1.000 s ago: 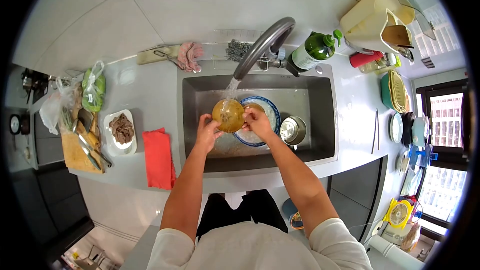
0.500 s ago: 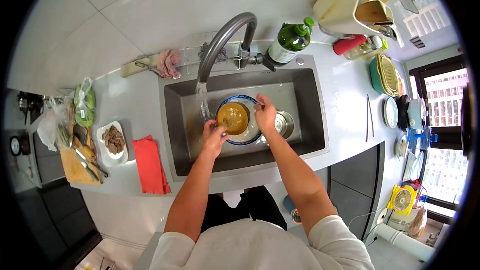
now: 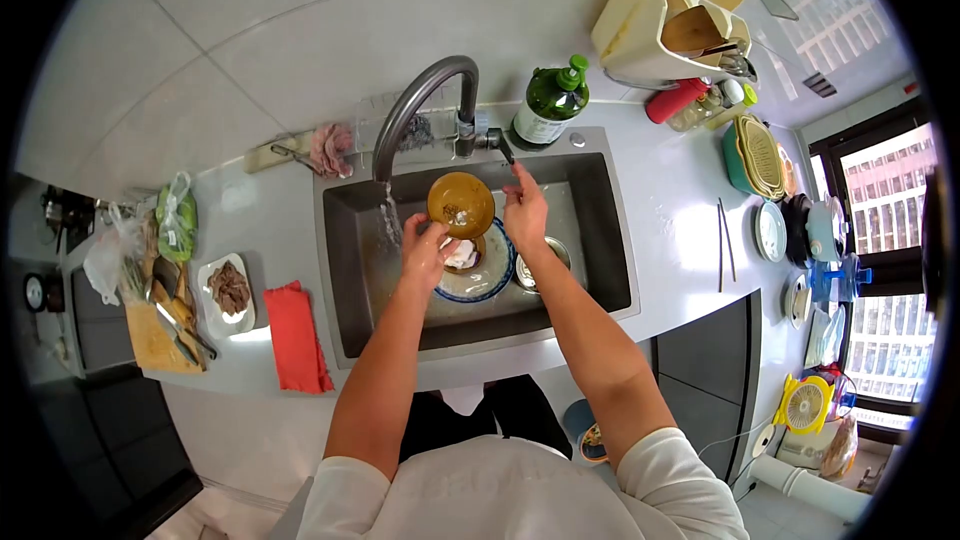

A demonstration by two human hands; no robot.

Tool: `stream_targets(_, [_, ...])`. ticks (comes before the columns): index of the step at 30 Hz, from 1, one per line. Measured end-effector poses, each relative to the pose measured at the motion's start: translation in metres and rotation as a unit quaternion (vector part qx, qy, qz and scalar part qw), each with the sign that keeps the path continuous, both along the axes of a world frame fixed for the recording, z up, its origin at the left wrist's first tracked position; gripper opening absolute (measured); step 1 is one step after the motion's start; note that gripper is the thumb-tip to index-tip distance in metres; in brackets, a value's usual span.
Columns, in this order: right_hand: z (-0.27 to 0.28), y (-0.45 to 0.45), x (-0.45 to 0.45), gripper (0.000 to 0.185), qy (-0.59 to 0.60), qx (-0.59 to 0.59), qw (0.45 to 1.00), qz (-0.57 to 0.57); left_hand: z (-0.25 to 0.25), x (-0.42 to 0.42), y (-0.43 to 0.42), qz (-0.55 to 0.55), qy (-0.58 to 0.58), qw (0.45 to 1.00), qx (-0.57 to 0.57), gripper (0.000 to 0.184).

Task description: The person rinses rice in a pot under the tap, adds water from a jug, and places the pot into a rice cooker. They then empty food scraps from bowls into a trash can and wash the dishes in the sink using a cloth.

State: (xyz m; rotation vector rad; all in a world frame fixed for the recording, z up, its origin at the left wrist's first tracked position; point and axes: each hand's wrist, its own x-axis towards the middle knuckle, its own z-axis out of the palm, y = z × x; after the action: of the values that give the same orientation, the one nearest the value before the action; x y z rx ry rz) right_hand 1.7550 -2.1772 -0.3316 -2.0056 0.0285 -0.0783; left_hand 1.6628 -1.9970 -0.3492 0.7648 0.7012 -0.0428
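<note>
My left hand (image 3: 424,246) grips the lower left rim of an amber bowl (image 3: 460,202), which is held up over the sink (image 3: 350,325). My right hand (image 3: 524,208) is raised to the right of the bowl, its index finger stretched toward the black lever (image 3: 505,148) of the tap; whether the fingertip touches it is unclear. Water (image 3: 390,220) runs from the grey tap (image 3: 400,120), left of the bowl. Below lies a blue-rimmed white dish (image 3: 480,290) with something white and brown on it. A metal pot (image 3: 555,258) is partly hidden by my right forearm.
Left of the sink are a red cloth (image 3: 296,338), a white dish of brown meat (image 3: 214,312) and a cutting board (image 3: 150,340) with knives. Behind stands a green soap bottle (image 3: 548,105). At right are chopsticks (image 3: 726,245) and stacked baskets (image 3: 745,162).
The amber bowl has come out from under the water stream and is now raised above the dish. My right hand has let go of it and moved up toward the tap lever.
</note>
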Motion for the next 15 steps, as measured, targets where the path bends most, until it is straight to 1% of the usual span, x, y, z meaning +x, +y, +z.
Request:
stream_targets(2, [-0.001, -0.002, -0.005, 0.059, -0.014, 0.044, 0.999, 0.025, -0.003, -0.004, 0.0, 0.009, 0.003, 1.0, -0.007, 0.048])
stream_targets(4, [-0.009, -0.004, -0.008, 0.056, -0.013, 0.037, 0.999, 0.026, -0.007, -0.009, 0.002, 0.027, 0.018, 0.999, -0.005, 0.038])
stream_targets(6, [-0.025, -0.003, -0.014, 0.053, -0.012, 0.028, 0.999, 0.027, -0.012, -0.017, 0.007, 0.035, 0.031, 0.999, -0.002, 0.038])
stream_targets(8, [-0.056, 0.003, -0.028, 0.043, 0.036, -0.117, 0.988, 0.089, -0.018, -0.025, 0.013, 0.042, 0.044, 0.998, 0.002, 0.039])
stream_targets(9, [-0.073, 0.007, -0.035, 0.043, 0.04, -0.117, 0.988, 0.092, -0.023, -0.03, 0.017, 0.049, 0.047, 0.998, 0.004, 0.039])
stream_targets(11, [-0.096, 0.019, -0.048, 0.036, 0.092, -0.258, 0.934, 0.229, -0.029, -0.04, 0.026, 0.059, 0.055, 0.997, 0.008, 0.039])
stream_targets(12, [-0.108, 0.024, -0.055, 0.036, 0.096, -0.256, 0.934, 0.232, -0.033, -0.045, 0.031, 0.064, 0.07, 0.995, 0.012, 0.039])
stream_targets(13, [-0.101, 0.033, -0.062, 0.038, 0.134, -0.292, 0.915, 0.244, -0.037, -0.049, 0.037, 0.069, 0.086, 0.994, 0.017, 0.039])
stream_targets(14, [-0.108, 0.038, -0.069, 0.04, 0.172, -0.326, 0.893, 0.256, -0.042, -0.054, 0.042, 0.07, 0.092, 0.993, 0.019, 0.039])
stream_targets(15, [-0.113, 0.042, -0.076, 0.045, 0.124, -0.351, 0.894, 0.247, -0.047, -0.06, 0.048, 0.07, 0.09, 0.993, 0.017, 0.039])
